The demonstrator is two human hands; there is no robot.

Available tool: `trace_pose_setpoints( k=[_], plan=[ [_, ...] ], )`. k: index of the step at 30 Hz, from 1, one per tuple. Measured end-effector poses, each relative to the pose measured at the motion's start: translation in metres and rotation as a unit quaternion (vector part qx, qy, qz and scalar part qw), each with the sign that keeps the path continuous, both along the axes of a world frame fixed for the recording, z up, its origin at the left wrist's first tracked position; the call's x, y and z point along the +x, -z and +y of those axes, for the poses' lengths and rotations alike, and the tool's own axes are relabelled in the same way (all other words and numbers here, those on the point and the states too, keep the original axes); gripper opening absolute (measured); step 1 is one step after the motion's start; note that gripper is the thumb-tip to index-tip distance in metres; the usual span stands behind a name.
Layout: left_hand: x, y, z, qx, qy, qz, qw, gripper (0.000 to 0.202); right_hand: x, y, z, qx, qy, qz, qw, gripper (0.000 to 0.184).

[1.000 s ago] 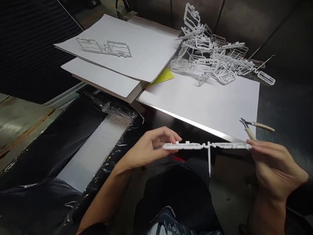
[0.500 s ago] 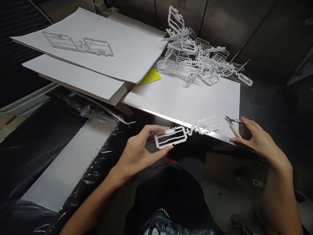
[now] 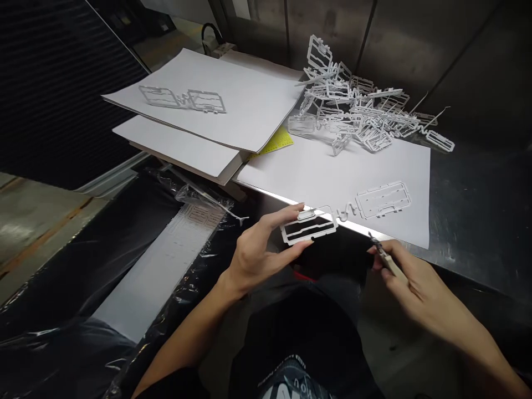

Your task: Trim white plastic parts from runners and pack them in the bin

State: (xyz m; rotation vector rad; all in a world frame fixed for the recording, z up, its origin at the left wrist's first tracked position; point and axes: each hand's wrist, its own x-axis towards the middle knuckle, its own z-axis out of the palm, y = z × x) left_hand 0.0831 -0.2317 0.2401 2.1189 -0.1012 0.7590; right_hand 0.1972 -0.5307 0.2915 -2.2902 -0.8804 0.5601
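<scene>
Between the thumb and fingers of my left hand (image 3: 266,244) is a white plastic molded frame piece (image 3: 310,226). It has two slotted rectangular frames joined by a wavy link, and its far half hangs over the white sheet (image 3: 332,177) at the table edge. My right hand (image 3: 415,282) is wrapped round a pair of small nippers (image 3: 390,263) with pale handles. Their metal jaws point up and left, below the wavy link and apart from the piece. Part of the handles is hidden in my palm.
A heap of similar white frame pieces (image 3: 353,105) lies at the back of the table. Another frame piece (image 3: 203,101) rests on stacked white sheets (image 3: 249,77) at left, beside a yellow card (image 3: 274,143). Below, a black plastic bag (image 3: 83,249) surrounds stacked white parts (image 3: 153,282).
My right hand has lifted the nippers off the table's edge and brought them left, nearer the held frame piece. The whole view has shifted, so the sheets and heap appear further right.
</scene>
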Motion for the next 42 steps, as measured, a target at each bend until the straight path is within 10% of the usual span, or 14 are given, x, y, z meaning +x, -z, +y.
trace_pose_setpoints(
  k=[24,42],
  plan=[
    [0.015,-0.002,-0.012,0.069,0.014,-0.036,0.997,0.060,0.001,0.006,0.041,0.043,0.071,0.060,0.995,0.040],
    [0.086,0.057,0.023,0.121,-0.100,0.059,0.986,0.060,0.045,0.039,0.032,0.100,0.246,-0.234,0.935,0.038]
  ],
)
